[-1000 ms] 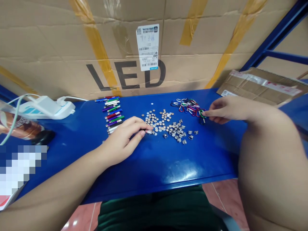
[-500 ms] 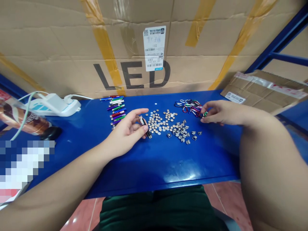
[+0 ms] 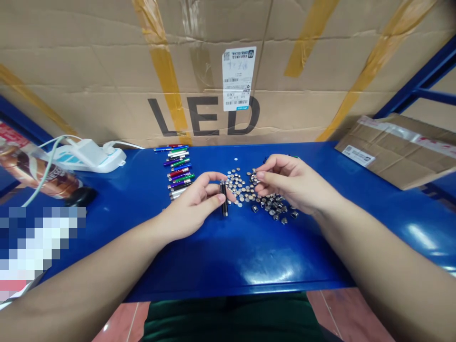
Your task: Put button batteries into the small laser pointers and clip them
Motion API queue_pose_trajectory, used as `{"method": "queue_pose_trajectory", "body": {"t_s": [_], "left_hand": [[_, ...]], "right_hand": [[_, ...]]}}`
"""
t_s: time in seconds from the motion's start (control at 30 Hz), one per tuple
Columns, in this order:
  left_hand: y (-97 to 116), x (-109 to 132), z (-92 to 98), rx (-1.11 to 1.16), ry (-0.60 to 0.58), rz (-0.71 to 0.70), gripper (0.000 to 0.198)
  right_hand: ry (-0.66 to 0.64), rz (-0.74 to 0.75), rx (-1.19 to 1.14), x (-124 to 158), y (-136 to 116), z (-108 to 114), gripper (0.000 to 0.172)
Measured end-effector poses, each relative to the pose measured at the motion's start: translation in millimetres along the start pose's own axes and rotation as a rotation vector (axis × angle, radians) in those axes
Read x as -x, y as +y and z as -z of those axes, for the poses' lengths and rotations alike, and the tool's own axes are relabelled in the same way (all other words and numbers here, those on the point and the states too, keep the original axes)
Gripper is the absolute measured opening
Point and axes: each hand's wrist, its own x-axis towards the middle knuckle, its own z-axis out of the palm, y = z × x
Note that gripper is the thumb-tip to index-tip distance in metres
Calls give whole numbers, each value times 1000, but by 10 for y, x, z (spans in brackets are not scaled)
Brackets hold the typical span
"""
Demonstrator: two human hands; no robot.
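My left hand (image 3: 199, 202) is closed round a slim black penlight (image 3: 224, 199), held nearly upright between thumb and fingers. To its right, my right hand (image 3: 285, 180) pinches a small dark looped piece that looks like a carabiner (image 3: 253, 177), partly hidden by the fingertips. Below and between the hands lie many button batteries (image 3: 235, 183), loose on the blue table (image 3: 213, 266). Small silver metal caps (image 3: 276, 206) are heaped under my right hand. Behind that hand, the pile of coloured carabiners (image 3: 294, 156) is almost wholly covered.
Coloured penlights (image 3: 181, 169) lie in a column left of my left hand. Farther left are a white power strip (image 3: 89, 154) and a lying bottle (image 3: 39, 168). A large cardboard box (image 3: 117, 85) walls the back; a smaller carton (image 3: 399, 147) stands at right.
My right hand has come left from the carabiner pile to the button batteries, a small dark piece in its fingers. The penlight in my left hand has turned more upright.
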Motion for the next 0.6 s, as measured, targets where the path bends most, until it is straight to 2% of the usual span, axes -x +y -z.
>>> {"method": "queue_pose_trajectory", "body": {"t_s": [0.17,0.33,0.47,0.6], "left_hand": [[-14,17,-111,18,-131,54,28],[-18,11,-158,119,-109,143,28],[5,-9,-140,117,-86,157,28],[10,-18,-129,77,-92,141,30]], "right_hand": [[-35,52,-39,7,74,-212,35],[-68,51,-89,19,109,-249,30],[-94,11,-67,26,130,-226,29],[-66,42,-88,22,145,-235,30]]}}
